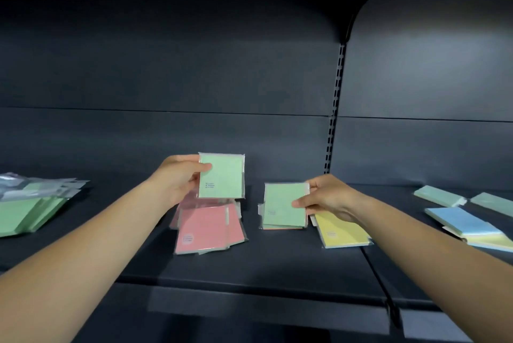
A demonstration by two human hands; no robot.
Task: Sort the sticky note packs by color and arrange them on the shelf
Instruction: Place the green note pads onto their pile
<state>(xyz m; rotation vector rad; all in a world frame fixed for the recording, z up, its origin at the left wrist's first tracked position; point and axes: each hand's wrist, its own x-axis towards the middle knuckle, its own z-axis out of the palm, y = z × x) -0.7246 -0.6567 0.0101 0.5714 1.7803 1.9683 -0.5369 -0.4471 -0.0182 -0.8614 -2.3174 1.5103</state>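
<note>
The pink pile point(208, 227) of sticky note packs lies fanned out on the dark shelf point(249, 265), and it serves here as the landmark. Just above and behind the pink pile, the left hand point(177, 176) holds one green pack point(221, 175) raised off the shelf, thumb laid across the pack's front at its left edge and fingers curled behind it; the pack stands nearly upright, its face toward the camera. To the right of the pink pile, with a bare strip of shelf between, a second green pack point(283, 205) is pinched at its right edge by the right hand point(327, 198), thumb on top. It sits on or just over a thin stack whose orange edge shows beneath; whether it rests there or is lifted clear cannot be told. Further right of the pink pile, touching the right hand's underside, lies a yellow pack point(342, 231). Well to the left of the pink pile sits a green pile point(27, 212) in clear wrappers. Far to the right of the pink pile, past the shelf seam, lie blue packs point(460, 222) and two pale green packs point(440, 195)
</note>
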